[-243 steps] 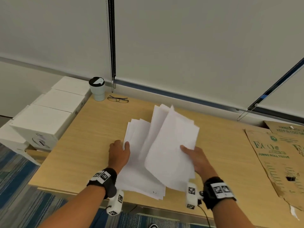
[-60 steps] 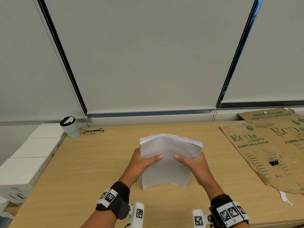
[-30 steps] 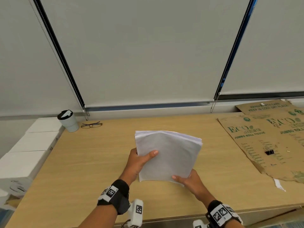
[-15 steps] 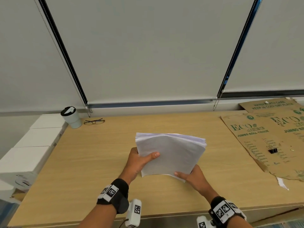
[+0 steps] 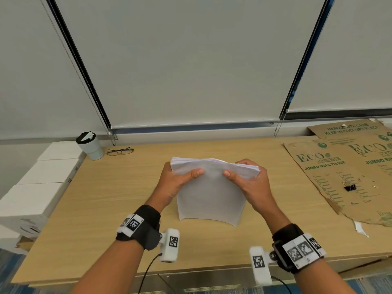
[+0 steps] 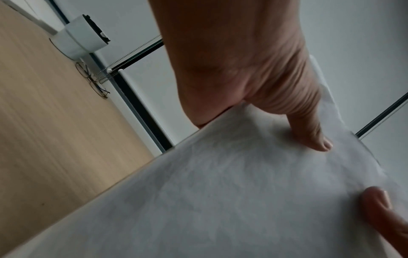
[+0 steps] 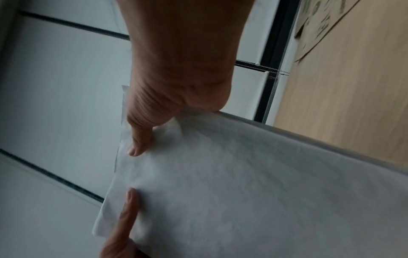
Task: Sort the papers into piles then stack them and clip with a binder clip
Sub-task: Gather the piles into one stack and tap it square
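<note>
Nearest the front edge of the surface, two forearms reach in, each with a black wrist strap bearing coded markers. Past them, toward the middle of the surface, the paper stack stands on its lower edge, which rests on the wood and bows slightly, while its top leans away toward the back edge. The left hand is clamped on the stack's upper left corner, thumb pressed across the near face and fingers hidden behind the sheets. The right hand is clamped on the upper right corner in the same way, its thumb pointing toward the other thumb. The sheets' top edges show as a thick, slightly fanned band. Toward the right edge lies a flattened cardboard sheet printed in green, and a black binder clip sits on it, well apart from the stack. At the back left corner stand a lidded white cup and, just beside it, a pair of glasses.
</note>
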The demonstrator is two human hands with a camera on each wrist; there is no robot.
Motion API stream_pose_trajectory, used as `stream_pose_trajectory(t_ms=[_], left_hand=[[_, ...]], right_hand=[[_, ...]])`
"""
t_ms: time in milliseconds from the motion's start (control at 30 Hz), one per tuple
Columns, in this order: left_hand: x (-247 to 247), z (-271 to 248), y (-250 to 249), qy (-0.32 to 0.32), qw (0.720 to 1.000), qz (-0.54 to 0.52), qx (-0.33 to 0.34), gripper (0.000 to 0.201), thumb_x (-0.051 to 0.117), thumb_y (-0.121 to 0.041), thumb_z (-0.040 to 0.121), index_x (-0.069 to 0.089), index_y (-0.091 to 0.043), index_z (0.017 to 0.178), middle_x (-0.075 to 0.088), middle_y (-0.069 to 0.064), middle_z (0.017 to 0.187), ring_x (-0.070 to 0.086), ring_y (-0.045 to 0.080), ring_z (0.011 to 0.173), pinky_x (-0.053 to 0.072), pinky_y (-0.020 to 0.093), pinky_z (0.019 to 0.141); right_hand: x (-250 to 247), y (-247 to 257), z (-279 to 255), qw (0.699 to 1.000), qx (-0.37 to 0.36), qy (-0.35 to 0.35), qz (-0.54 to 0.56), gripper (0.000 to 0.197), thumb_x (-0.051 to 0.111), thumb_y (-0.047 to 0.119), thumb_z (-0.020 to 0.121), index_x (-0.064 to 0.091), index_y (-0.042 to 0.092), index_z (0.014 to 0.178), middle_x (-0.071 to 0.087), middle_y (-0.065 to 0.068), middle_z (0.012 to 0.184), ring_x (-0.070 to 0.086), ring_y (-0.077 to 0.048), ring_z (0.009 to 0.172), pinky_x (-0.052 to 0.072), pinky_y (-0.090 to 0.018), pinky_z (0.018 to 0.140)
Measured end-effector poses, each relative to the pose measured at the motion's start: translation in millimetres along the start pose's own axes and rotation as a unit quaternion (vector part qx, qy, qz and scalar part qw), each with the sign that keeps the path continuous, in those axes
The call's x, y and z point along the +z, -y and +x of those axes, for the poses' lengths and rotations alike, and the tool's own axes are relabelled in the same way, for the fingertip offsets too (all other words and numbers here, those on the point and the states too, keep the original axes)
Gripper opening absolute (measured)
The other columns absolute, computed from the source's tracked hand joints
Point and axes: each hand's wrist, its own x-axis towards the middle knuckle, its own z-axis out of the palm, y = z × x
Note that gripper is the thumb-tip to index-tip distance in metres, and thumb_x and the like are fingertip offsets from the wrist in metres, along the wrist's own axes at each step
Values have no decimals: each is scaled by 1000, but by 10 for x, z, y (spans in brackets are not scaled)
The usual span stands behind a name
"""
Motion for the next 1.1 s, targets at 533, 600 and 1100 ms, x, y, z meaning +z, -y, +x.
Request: stream_pose_trajectory(t_ms=[533, 600, 1100], left_hand=[[-90, -112, 339, -12, 998, -14, -59, 34, 89, -10, 77, 80, -23, 107, 80, 7, 114, 76, 25, 105, 62, 45, 91], [-84, -157, 473, -24, 996, -2, -84, 36, 91, -13, 77, 78, -18, 110, 80, 6, 113, 76, 25, 106, 61, 50, 94], [69, -179, 536, -64, 994, -18, -83, 42, 93, -10, 73, 76, -24, 109, 80, 3, 112, 76, 23, 106, 62, 46, 92]], right_hand=[[-73, -885, -236, 986, 157, 7, 52, 51, 95, 7, 65, 75, 10, 112, 79, -10, 112, 77, -27, 102, 63, -42, 82], [-75, -1087, -367, 983, 177, 14, 43, 49, 93, 2, 68, 75, 9, 113, 80, -8, 112, 77, -25, 102, 63, -33, 78], [-32, -1357, -437, 987, 159, -18, -18, 45, 90, 1, 74, 71, 18, 112, 81, 4, 106, 76, -17, 101, 61, -23, 76]])
